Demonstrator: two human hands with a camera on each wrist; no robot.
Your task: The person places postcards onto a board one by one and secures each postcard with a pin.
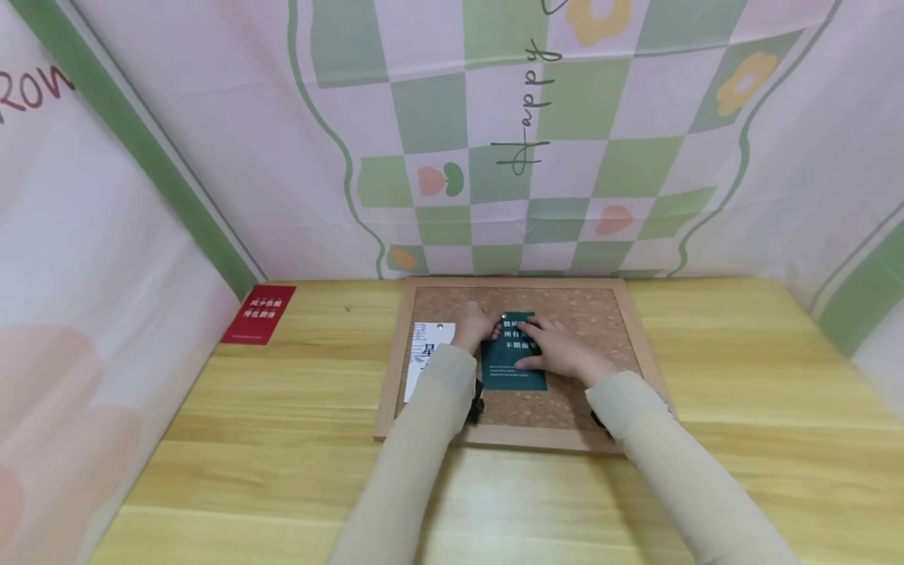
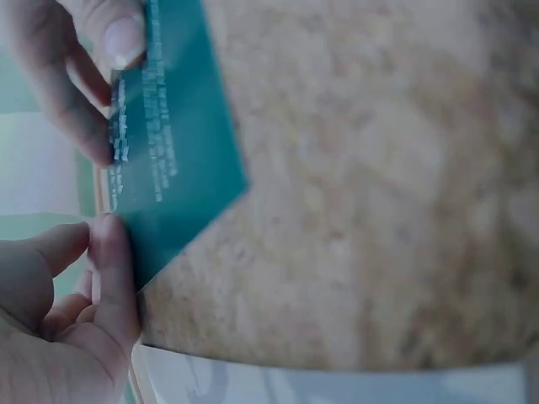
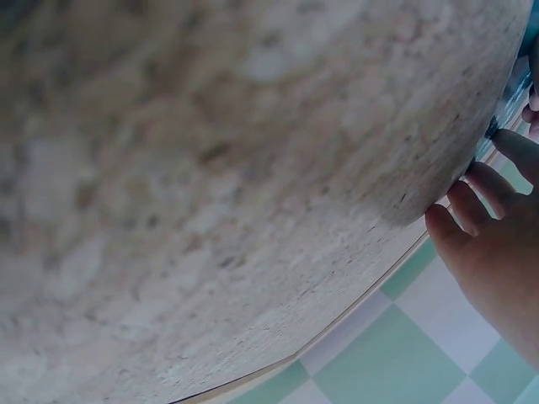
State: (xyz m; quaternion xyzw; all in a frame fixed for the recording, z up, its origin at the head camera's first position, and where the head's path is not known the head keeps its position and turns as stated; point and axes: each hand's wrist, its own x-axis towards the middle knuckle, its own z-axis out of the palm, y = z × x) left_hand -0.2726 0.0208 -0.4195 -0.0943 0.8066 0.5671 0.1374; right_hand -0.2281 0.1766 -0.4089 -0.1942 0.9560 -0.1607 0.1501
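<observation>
Backdrop: we see a checked cloth [image 1: 431, 110] on the far side, with "Happy" running sideways.
Table: yellowish wood grain [image 1: 282, 463] on the near side.
Corkboard: wood-framed [image 1: 586, 314], lying at the table's far edge.
Right hand: we see it [image 1: 565, 349] with fingers spread, resting on the teal card, gripping nothing.
Left hand: fingers curled [image 1: 475, 327], thumb and forefinger close together at the card's left edge; we cannot tell whether they pinch it.
Teal card: dark, glossy, rectangular [image 1: 504, 357], on the corkboard's middle, with white Chinese characters above tiny lines we cannot read.
Red card: white Chinese print [image 1: 260, 315], far left on the table.
White card: left on the corkboard [image 1: 424, 357]; we read "星".
</observation>
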